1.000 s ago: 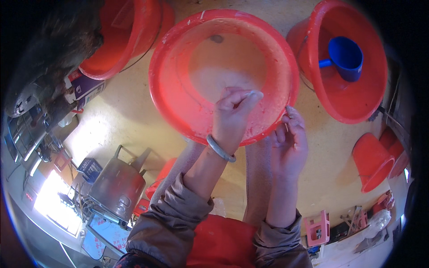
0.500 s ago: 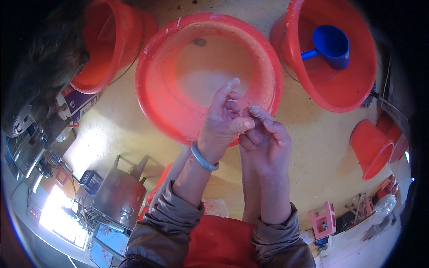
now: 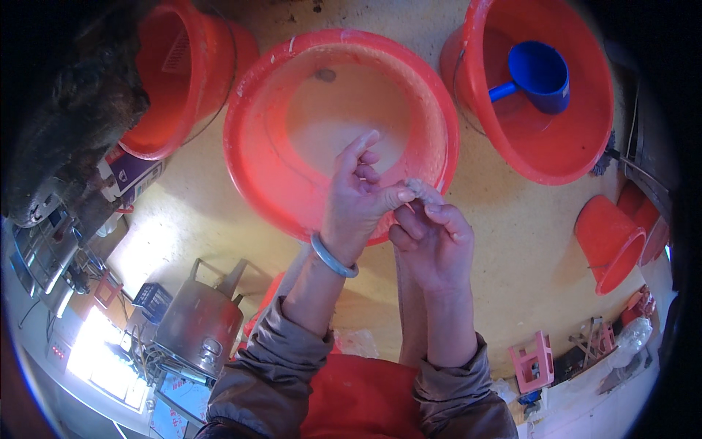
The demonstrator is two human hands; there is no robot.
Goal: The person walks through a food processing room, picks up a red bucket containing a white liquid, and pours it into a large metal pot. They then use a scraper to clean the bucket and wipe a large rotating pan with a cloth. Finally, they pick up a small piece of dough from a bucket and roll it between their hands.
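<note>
Over the near right side of a wide red basin, my two hands meet. Pale, cloudy liquid lies in the basin. My left hand is open, its index finger stretched out with a whitish smear on the tip. Its thumb touches a finger of my right hand that is coated in lumpy grey-white paste. Curled fingers and a bent thumb close my right hand; whether anything besides paste is between them, I cannot make out. A pale bluish bangle circles my left wrist.
Beyond the basin on the right, a red tub holds a blue dipper. Another red bucket is at the far left. A metal vessel stands near left; a smaller red bucket and pink stool are at right.
My left thumb has moved up along the paste-coated finger toward its tip. Both hands otherwise stay in nearly the same place; the view has shifted slightly.
</note>
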